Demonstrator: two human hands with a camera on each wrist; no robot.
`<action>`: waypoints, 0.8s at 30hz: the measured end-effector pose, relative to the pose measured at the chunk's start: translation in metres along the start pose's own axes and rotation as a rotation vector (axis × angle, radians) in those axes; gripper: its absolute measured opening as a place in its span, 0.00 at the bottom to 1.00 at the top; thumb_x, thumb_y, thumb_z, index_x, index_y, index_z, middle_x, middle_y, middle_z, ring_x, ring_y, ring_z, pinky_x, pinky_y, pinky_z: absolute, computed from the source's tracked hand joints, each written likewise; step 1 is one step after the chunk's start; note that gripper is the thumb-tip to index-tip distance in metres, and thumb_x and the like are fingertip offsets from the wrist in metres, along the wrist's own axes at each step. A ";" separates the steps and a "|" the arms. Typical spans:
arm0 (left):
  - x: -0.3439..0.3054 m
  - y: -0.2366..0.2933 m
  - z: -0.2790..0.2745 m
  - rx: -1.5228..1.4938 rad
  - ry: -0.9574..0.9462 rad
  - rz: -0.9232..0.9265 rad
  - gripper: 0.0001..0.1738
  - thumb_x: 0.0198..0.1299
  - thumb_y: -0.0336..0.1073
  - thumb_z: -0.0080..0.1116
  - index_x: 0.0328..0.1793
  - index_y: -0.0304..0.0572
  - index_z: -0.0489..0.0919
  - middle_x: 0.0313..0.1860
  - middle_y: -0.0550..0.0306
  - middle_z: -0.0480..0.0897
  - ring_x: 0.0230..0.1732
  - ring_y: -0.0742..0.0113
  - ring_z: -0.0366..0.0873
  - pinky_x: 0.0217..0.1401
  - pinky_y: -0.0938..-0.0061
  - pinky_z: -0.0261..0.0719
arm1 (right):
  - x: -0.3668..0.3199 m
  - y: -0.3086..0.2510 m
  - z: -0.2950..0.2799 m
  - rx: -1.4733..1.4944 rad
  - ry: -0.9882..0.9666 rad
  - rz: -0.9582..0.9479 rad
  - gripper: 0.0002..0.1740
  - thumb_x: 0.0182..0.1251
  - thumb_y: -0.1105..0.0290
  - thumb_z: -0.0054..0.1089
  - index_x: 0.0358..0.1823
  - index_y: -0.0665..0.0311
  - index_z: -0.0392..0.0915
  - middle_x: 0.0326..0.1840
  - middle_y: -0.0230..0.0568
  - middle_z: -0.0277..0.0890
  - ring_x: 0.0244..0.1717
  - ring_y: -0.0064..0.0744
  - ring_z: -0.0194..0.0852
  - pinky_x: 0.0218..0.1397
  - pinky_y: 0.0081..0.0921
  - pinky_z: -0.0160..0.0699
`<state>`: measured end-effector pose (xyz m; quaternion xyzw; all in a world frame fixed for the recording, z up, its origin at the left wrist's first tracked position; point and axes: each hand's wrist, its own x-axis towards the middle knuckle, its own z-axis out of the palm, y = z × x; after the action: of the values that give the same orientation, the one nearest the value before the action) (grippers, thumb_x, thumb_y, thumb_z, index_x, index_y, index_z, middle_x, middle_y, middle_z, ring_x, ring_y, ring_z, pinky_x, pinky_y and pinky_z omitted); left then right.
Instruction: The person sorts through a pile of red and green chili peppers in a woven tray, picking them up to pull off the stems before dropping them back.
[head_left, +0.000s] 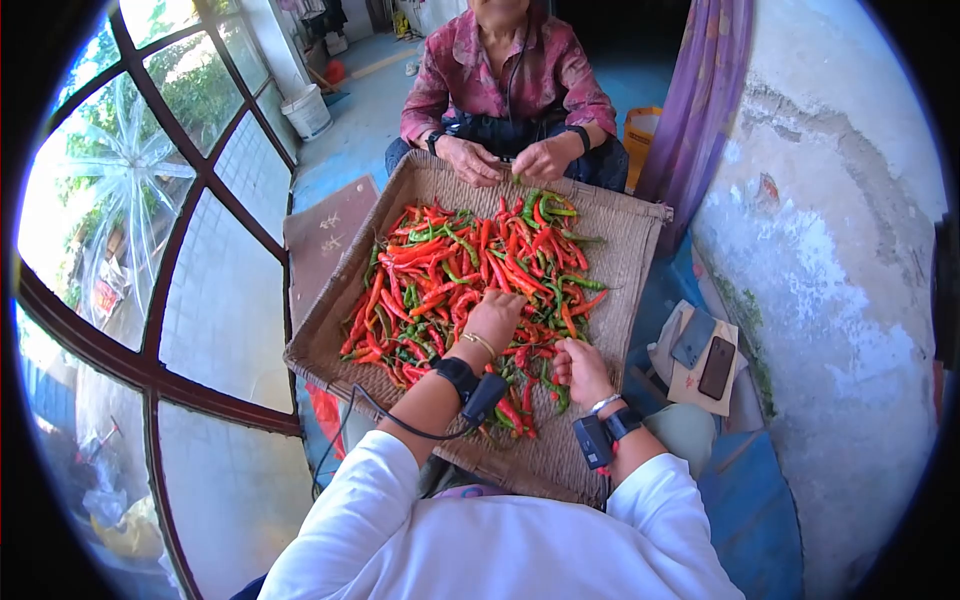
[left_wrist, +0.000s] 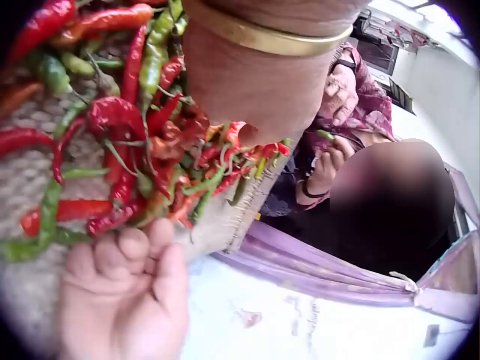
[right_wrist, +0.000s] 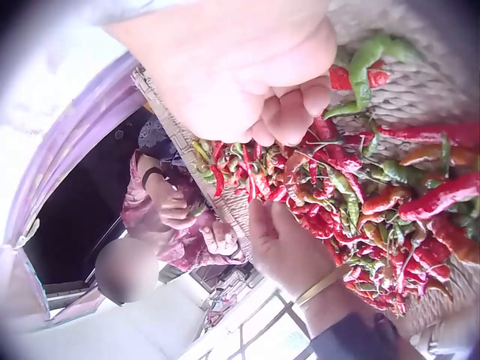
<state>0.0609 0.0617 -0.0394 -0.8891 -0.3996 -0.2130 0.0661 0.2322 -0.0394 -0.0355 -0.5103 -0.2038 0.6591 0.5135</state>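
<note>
Red and green chili peppers (head_left: 450,262) lie heaped in a large square woven tray (head_left: 625,250). My left hand (head_left: 493,320), with a gold bracelet, reaches palm down over the heap, its fingertips among the peppers. In the right wrist view that left hand (right_wrist: 296,251) has thumb and fingers close together beside red peppers; I cannot tell whether it pinches one. At the heap's right edge is my right hand (head_left: 583,372). Its fingers are curled toward the palm in the left wrist view, where the right hand (left_wrist: 124,292) shows no pepper inside.
Across the tray sits a person in a patterned pink shirt (head_left: 500,70), whose hands (head_left: 510,160) handle a small green pepper at the far rim. Two phones (head_left: 705,355) lie on cardboard at the right. Windows (head_left: 220,250) stand left, a wall (head_left: 820,260) right. A cable (head_left: 385,410) runs from my left wrist.
</note>
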 end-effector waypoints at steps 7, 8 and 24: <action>-0.030 0.020 -0.026 0.104 -0.275 0.084 0.10 0.43 0.41 0.56 0.33 0.50 0.78 0.27 0.61 0.77 0.38 0.64 0.74 0.46 0.69 0.68 | -0.005 0.010 0.011 -0.111 -0.138 0.119 0.15 0.63 0.58 0.44 0.35 0.63 0.72 0.19 0.31 0.70 0.15 0.18 0.64 0.14 0.15 0.60; -0.035 0.024 -0.027 0.108 -0.276 0.084 0.10 0.43 0.41 0.56 0.33 0.50 0.78 0.27 0.61 0.77 0.38 0.64 0.74 0.46 0.69 0.68 | -0.005 0.013 0.013 -0.126 -0.179 0.145 0.17 0.63 0.56 0.44 0.34 0.63 0.72 0.19 0.31 0.70 0.15 0.18 0.65 0.14 0.14 0.60; -0.066 0.049 -0.064 -0.463 -0.031 0.004 0.18 0.45 0.41 0.58 0.45 0.47 0.75 0.23 0.56 0.75 0.29 0.59 0.75 0.34 0.68 0.72 | -0.007 0.018 0.019 0.109 -0.193 0.314 0.11 0.59 0.58 0.51 0.25 0.54 0.72 0.16 0.25 0.66 0.13 0.18 0.60 0.15 0.17 0.57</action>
<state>0.0372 -0.0341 -0.0074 -0.8846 -0.3391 -0.2852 -0.1452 0.2067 -0.0479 -0.0386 -0.4419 -0.1341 0.7869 0.4093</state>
